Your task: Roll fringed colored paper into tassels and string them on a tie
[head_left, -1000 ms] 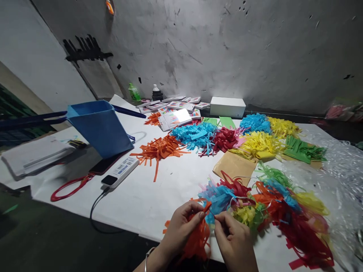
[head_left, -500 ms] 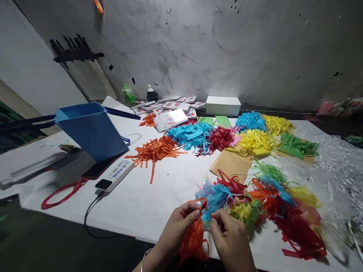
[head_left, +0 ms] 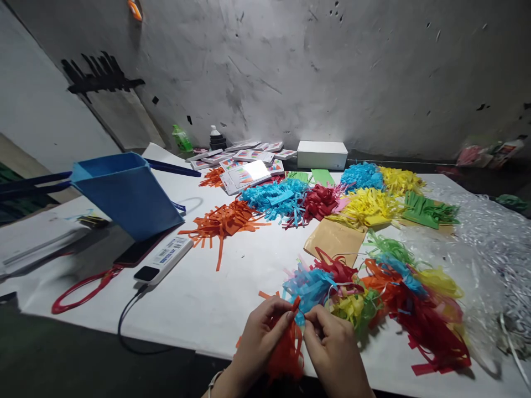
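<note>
The person's left hand had its fingers closed in a pinch on the gathered top of an orange tissue-paper tassel, whose cut strips hung below the hand at the near edge of the white-covered surface. The right hand was just beside it, thumb and forefinger pressed together on a thin dark strand that reached to the tassel's top; its other fingers were curled in.

Just beyond the hands lay a bunch of light-blue paper strips, with a multicoloured heap of red, orange, yellow and green strips to the right of it. A flat tan paper packet lay behind them. Farther back, fringed paper piles ran across the surface: orange, blue, dark red, yellow and green. A plain white box stood near the wall, beside scattered flat printed packs. On the left, a blue angular container stood near a white rectangular device with a black cable.
</note>
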`<state>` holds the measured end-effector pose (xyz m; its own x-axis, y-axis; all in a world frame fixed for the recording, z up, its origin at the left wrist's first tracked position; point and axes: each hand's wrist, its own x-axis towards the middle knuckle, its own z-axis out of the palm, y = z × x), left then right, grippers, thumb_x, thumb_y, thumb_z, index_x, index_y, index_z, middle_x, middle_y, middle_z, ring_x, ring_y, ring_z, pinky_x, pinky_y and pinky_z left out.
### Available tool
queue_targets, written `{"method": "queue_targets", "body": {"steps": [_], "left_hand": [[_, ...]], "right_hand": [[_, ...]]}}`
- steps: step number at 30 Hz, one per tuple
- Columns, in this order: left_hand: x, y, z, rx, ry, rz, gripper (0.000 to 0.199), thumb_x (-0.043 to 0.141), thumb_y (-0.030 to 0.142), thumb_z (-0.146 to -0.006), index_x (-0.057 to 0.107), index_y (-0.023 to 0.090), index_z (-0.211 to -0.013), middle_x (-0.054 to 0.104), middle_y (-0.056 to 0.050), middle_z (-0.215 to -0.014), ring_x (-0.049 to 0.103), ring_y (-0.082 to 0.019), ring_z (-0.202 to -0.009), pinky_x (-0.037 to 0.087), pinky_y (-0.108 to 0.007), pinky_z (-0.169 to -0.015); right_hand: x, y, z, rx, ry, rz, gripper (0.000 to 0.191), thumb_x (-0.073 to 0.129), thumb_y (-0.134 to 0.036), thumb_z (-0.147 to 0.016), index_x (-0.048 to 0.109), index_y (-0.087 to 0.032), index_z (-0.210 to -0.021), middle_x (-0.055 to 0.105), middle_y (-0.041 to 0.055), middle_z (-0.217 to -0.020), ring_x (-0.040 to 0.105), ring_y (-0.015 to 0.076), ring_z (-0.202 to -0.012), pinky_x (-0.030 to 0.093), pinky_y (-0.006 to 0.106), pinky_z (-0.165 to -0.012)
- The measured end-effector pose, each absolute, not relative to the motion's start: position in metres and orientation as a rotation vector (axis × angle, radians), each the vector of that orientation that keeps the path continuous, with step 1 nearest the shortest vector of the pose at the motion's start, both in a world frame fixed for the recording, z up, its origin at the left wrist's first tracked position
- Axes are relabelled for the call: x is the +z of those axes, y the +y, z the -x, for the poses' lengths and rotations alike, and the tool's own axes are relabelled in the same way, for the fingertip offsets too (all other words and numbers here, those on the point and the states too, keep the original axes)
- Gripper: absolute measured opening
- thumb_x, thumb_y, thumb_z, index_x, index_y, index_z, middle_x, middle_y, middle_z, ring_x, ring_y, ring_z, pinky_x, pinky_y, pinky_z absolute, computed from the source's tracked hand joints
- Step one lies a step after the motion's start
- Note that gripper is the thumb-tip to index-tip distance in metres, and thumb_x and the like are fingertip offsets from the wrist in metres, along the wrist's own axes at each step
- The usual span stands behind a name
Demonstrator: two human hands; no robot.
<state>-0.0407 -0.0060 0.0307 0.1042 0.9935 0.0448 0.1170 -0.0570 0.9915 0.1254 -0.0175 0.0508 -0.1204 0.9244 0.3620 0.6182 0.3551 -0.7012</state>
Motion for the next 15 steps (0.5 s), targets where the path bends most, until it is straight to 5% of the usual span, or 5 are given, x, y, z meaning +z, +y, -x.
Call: {"method": "queue_targets", "body": {"steps": [15], "left_hand": [[0.03,-0.01,0.044,1.201,1.187,-1.778,0.019,0.055,0.022,-0.094,0.07,0.024,-0.107,0.07,-0.007,-0.093,0.065,-0.02,-0.087,0.052,-0.029,-0.077]], "right_hand": [[0.035,-0.017,-0.134,0.494,-1.88,1.363,0.02,0.049,-0.021,-0.089,0.058,-0.021,-0.071,0.056,-0.0048,-0.055,0.056,0.011,-0.048,0.036,0.019,-0.048]]}}
